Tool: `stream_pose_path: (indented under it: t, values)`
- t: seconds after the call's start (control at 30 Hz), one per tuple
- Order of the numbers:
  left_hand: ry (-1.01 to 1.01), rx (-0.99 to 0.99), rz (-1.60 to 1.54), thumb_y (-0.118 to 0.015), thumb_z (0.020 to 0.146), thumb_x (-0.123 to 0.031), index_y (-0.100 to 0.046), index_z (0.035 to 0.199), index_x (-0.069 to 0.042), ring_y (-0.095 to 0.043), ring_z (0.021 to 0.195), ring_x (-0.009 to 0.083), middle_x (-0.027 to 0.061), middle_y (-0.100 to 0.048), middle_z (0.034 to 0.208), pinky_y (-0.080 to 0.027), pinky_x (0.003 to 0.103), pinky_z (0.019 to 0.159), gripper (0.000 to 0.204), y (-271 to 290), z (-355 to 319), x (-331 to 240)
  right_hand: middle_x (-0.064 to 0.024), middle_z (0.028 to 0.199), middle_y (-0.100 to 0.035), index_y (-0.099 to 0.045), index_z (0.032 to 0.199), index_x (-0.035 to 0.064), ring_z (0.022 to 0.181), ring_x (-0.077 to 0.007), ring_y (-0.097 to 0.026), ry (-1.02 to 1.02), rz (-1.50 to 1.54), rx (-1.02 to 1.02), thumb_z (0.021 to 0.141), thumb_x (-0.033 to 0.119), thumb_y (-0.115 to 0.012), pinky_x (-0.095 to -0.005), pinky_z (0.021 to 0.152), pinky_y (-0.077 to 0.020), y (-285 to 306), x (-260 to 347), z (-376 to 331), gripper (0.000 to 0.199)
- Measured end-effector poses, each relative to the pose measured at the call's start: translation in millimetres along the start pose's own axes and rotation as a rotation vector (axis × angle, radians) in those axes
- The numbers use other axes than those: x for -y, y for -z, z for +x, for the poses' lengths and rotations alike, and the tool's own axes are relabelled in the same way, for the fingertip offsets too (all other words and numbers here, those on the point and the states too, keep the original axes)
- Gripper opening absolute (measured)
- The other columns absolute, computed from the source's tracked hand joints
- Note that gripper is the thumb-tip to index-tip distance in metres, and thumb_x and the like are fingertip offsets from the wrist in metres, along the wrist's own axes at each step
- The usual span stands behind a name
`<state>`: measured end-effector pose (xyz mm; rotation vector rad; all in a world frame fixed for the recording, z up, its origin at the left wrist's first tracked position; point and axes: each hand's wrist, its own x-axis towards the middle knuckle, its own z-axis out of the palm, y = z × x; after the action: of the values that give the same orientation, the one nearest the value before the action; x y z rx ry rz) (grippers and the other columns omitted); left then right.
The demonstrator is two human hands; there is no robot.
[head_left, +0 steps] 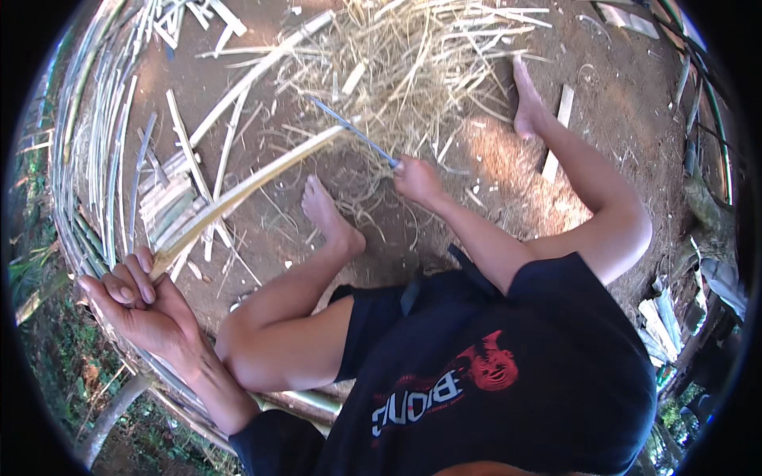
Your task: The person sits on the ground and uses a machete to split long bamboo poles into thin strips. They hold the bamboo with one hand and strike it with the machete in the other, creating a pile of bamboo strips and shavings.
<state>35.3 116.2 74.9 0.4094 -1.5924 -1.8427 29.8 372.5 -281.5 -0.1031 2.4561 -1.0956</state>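
Note:
My left hand (163, 321), palm up with curled fingers, grips the near end of a long pale bamboo strip (252, 182). The strip slants away up and to the right. My right hand (418, 181) is closed around the handle of a knife with a long, narrow bluish blade (369, 143). That blade crosses the strip close to its far end; whether they touch I cannot tell. The handle is mostly hidden in my fist. My bare feet are planted on the ground, the left one (321, 208) below the strip.
A heap of thin bamboo shavings (413, 59) lies ahead on the brown soil. Cut bamboo pieces (171, 202) are stacked at the left, beside long slender poles (103, 151). One flat strip (559, 131) rests near my right foot. Green plants (87, 381) grow at lower left.

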Motion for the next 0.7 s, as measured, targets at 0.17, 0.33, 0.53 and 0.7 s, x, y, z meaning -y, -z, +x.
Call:
stream_pose_path:
  t: [0.17, 0.33, 0.53, 0.7]
  values:
    - [0.016, -0.022, -0.03, -0.043, 0.104, -0.032, -0.039, 0.059, -0.015, -0.021, 0.048, 0.0096, -0.0033, -0.028, 0.05, -0.037, 0.032, 0.073, 0.048, 16, 17, 9, -0.0222, 0.076, -0.066, -0.06, 0.098, 0.0008, 0.071, -0.0317, -0.068, -0.137, 0.16, 0.184, 0.086, 0.018, -0.056, -0.0497, 0.069, -0.0531, 31, 60, -8, 0.021]
    - [0.021, -0.003, 0.003, -0.045, 0.103, -0.031, -0.041, 0.061, -0.014, -0.023, 0.049, 0.0094, -0.003, -0.028, 0.052, -0.037, 0.031, 0.073, 0.046, 16, 15, 0, -0.0216, 0.075, -0.066, -0.058, 0.098, 0.004, 0.072, -0.0373, -0.066, -0.174, 0.123, 0.031, 0.086, 0.017, -0.054, -0.0472, 0.067, -0.053, -13, -8, 18, 0.018]
    - [0.038, 0.043, -0.072, -0.046, 0.103, -0.03, -0.042, 0.061, -0.014, -0.023, 0.048, 0.0096, -0.0029, -0.029, 0.051, -0.036, 0.032, 0.071, 0.045, 25, 40, 22, -0.0223, 0.079, -0.066, -0.058, 0.103, -0.0002, 0.078, -0.0379, -0.067, -0.062, 0.039, 0.171, 0.087, 0.019, -0.055, -0.0477, 0.075, -0.0531, 27, 44, -9, 0.025]
    - [0.047, -0.021, -0.072, -0.046, 0.103, -0.031, -0.042, 0.06, -0.013, -0.023, 0.049, 0.0106, -0.002, -0.03, 0.051, -0.036, 0.031, 0.07, 0.046, 12, 39, 16, -0.0166, 0.066, -0.062, -0.058, 0.101, 0.0031, 0.069, -0.0257, -0.067, -0.285, -0.041, -0.046, 0.086, 0.015, -0.054, -0.0427, 0.064, -0.0559, -17, -56, 36, 0.02]
